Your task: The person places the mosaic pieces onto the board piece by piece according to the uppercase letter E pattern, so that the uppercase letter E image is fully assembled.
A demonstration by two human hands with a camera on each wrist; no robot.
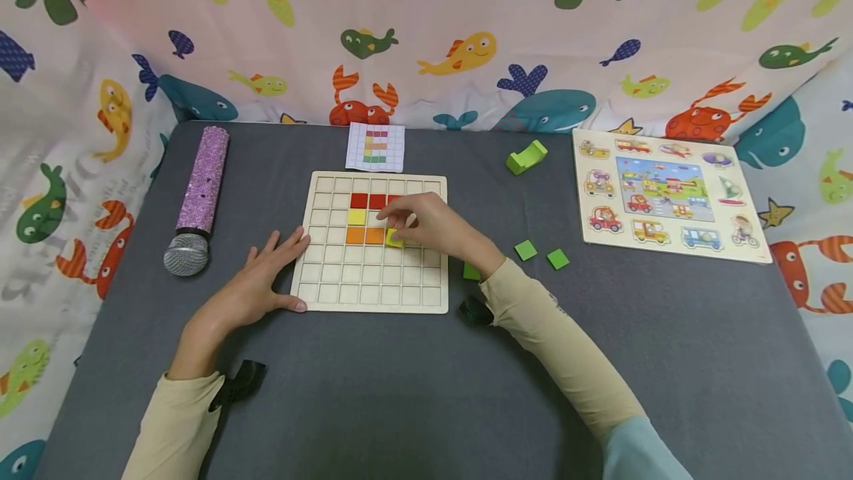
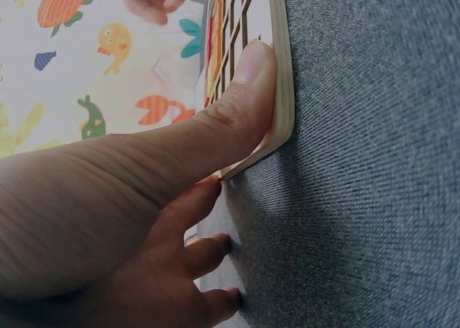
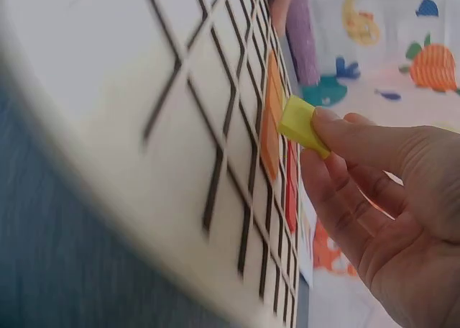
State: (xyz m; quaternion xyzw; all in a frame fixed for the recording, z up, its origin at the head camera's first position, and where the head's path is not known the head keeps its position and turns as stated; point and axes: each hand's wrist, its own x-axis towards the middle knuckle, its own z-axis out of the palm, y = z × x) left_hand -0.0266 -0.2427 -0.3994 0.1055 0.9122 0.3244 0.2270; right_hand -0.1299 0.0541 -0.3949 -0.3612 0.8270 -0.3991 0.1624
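A wooden grid board [image 1: 369, 295] lies at the middle of the table. Red tiles [image 1: 358, 201] fill part of one row, a yellow tile [image 1: 356, 217] sits below them, and two orange tiles [image 1: 364, 235] lie lower still. Between thumb and fingertips, my right hand [image 1: 433, 224] pinches a yellow square tile [image 3: 302, 123] over the grid, just right of the orange pair. My left hand [image 1: 263, 284] rests at the board's left side, fingers spread and thumb [image 2: 251, 76] pressing on its near left corner.
Loose green tiles [image 1: 526, 250] lie right of the board, one partly behind my right wrist. Farther back are curved green pieces [image 1: 526, 158] and a vehicle picture puzzle [image 1: 666, 237]. A glittery pink microphone [image 1: 200, 191] lies at left. Behind the board stands a gridded pattern card [image 1: 356, 150].
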